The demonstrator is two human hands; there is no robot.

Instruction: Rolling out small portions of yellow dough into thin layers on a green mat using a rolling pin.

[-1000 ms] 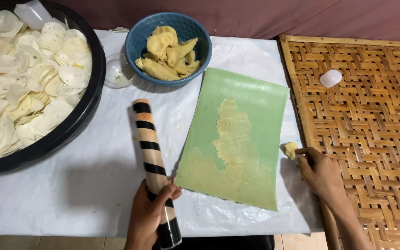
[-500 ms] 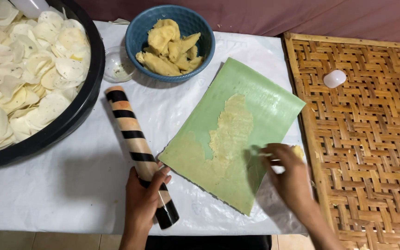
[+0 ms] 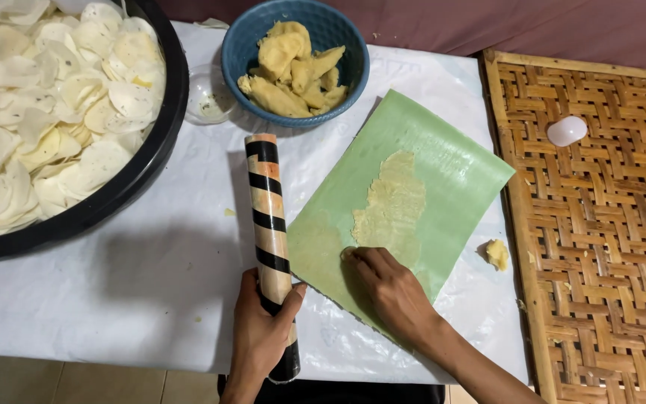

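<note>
The left hand [image 3: 259, 329] is clenched around the lower end of the striped orange-and-black rolling pin [image 3: 269, 232], which lies just beside the green plastic sheet [image 3: 443, 179]. The right hand [image 3: 390, 288] rests flat and released on the thin yellow dough smear [image 3: 392, 202]. The dough could tear if dragged. The sheet's corner nears the tabletop [image 3: 151, 299] edge; open room lies leftward, before the black basin of white chips [image 3: 54, 127].
</note>
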